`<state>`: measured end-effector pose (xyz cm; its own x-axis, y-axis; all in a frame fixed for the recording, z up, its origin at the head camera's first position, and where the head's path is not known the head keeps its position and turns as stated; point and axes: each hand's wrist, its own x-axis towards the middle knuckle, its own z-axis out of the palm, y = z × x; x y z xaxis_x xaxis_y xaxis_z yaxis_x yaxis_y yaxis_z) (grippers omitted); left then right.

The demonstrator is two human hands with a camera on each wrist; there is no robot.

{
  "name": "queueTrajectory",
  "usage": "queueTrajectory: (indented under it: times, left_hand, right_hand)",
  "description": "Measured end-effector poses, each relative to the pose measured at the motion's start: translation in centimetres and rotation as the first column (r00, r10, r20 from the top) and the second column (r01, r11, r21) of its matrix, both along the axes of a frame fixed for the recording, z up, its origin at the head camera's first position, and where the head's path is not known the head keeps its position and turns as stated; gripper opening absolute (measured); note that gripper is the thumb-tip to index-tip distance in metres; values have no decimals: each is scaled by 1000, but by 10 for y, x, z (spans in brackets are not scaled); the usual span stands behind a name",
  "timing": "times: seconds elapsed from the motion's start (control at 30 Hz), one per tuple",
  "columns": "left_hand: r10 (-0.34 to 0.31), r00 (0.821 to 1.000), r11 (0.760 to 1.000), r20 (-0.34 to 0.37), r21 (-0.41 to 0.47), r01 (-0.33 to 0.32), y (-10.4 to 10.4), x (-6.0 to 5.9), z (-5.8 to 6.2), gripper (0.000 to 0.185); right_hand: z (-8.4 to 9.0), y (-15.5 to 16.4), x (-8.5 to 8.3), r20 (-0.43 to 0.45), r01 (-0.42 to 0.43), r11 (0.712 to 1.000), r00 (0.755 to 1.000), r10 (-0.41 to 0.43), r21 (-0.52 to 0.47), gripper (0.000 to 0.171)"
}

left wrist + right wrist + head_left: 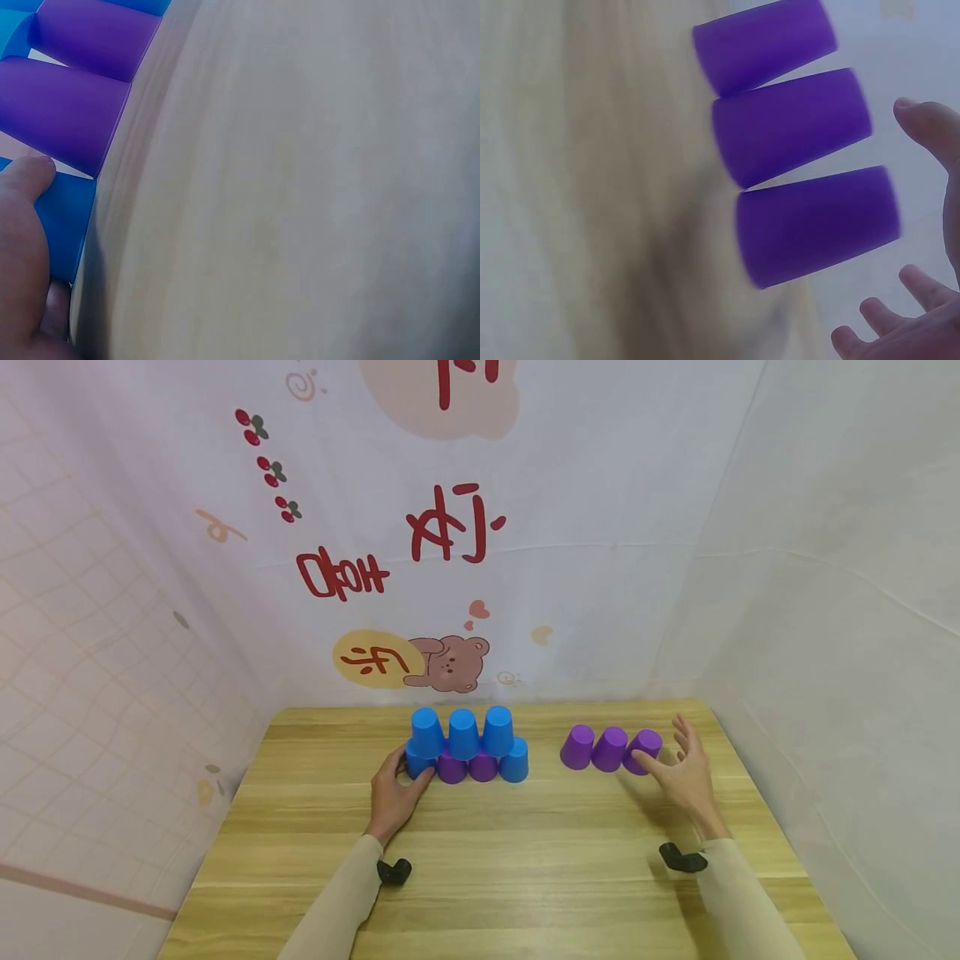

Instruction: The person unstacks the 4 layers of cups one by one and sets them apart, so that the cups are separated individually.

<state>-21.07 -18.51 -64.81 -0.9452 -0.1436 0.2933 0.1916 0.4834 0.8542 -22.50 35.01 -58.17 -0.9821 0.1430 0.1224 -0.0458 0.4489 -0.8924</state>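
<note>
We see the left hand (395,793) with its fingers and thumb wrapped round the corner cup (418,763), a blue one at the left end of the bottom row, while the right hand (686,777) holds nothing: its fingers are spread and bent, apart from the end cup (821,225), a purple one just beside them. All the cups stand mouth down on the worktop (480,877) or on other cups. Next to the corner cup we find two purple cups (452,768) and a blue cup (515,762), and three blue cups (464,735) form the tier above. Over on the right, the end cup lines up with two more purple cups (610,749), neighbouring rims meeting, well apart from the stack. We judge the step in hand to be handling the cups from both sides, the left hand steadying the two-tier stack or adjusting its corner. The next move, as we read it, calls for a light left grip so the upper tier does not tip, and for the right thumb and fingers to close evenly if the end cup is wanted. We make out no brand or label on the cups. Behind them, the cloth (600,485) carries large red characters (446,527), some turned sideways, which we cannot read with certainty, plus a printed bear (456,664) and cherries (252,437).
</note>
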Motion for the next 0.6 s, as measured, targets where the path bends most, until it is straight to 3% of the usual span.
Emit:
queueTrajectory:
  times: [0.27, 0.6]
  left_hand:
    - [-2, 1000, 1000, -24, 8, 2, 0, -1, -2, 71]
    - [5, 1000, 1000, -25, 5, -5, 2, -2, -1, 70]
  right_hand:
    - [34, -10, -4, -78, -23, 999, 997, 25, 25, 119]
    - [68, -52, -8, -145, -111, 993, 983, 114, 29, 112]
